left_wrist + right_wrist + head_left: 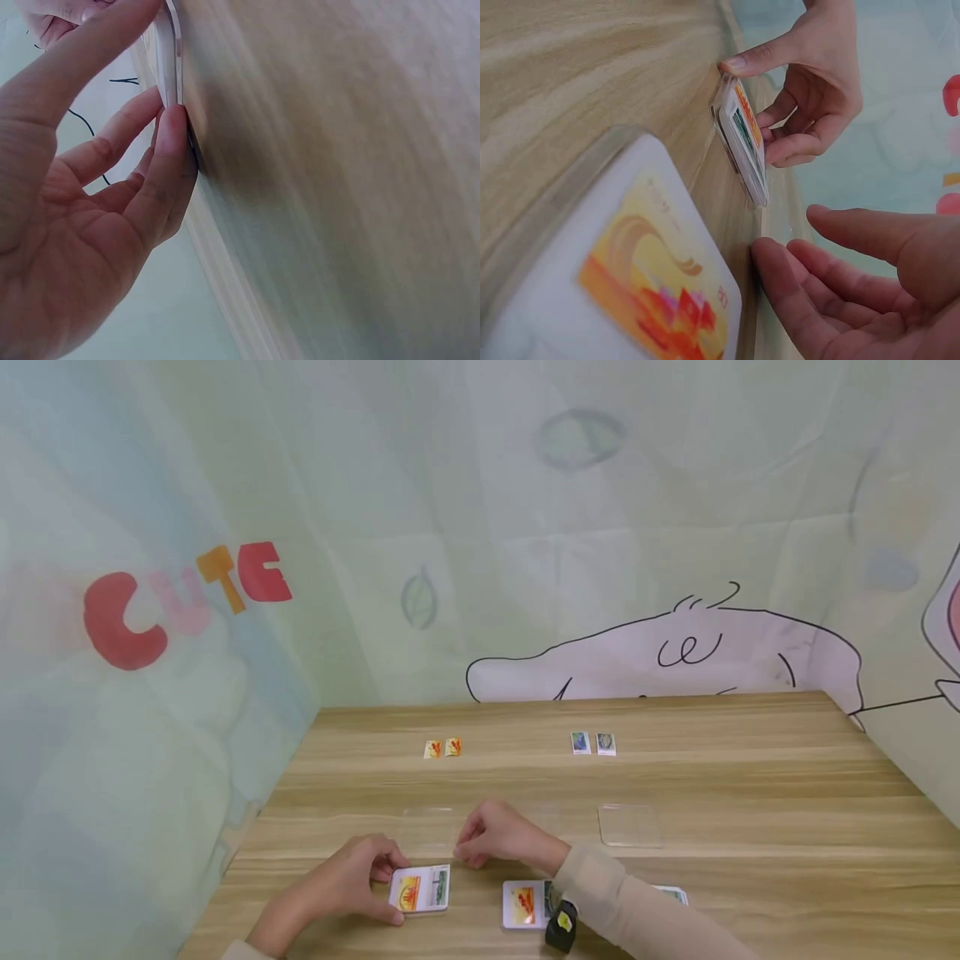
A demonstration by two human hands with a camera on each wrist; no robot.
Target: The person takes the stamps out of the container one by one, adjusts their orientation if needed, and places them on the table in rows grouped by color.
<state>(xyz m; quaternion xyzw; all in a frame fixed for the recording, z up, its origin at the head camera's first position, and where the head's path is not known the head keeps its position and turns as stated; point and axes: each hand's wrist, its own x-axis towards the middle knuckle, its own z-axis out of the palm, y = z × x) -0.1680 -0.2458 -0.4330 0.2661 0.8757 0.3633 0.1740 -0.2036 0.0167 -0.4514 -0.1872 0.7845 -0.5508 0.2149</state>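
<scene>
On the left of the table, my left hand (348, 881) holds a flat clear case (429, 903) by its left side, thumb at the near corner and fingers at the far one. Two stamps show on its white face, one orange-yellow and one green. The left wrist view catches this case (169, 64) edge-on, with fingertips against it. My right hand (498, 837) hovers just beyond, thumb and forefinger apart and nothing between them in the right wrist view. Below its forearm lies a second stamp case (522, 904), partly covered by the wrist camera and sleeve.
Clear plastic covers (630, 825) lie in a row across mid-table. Farther back are two orange stamps (442, 748) and, to the right, a blue stamp (581, 742) beside a grey-green one (606, 743). A third case (672, 893) peeks out past the right sleeve. Printed curtains stand behind.
</scene>
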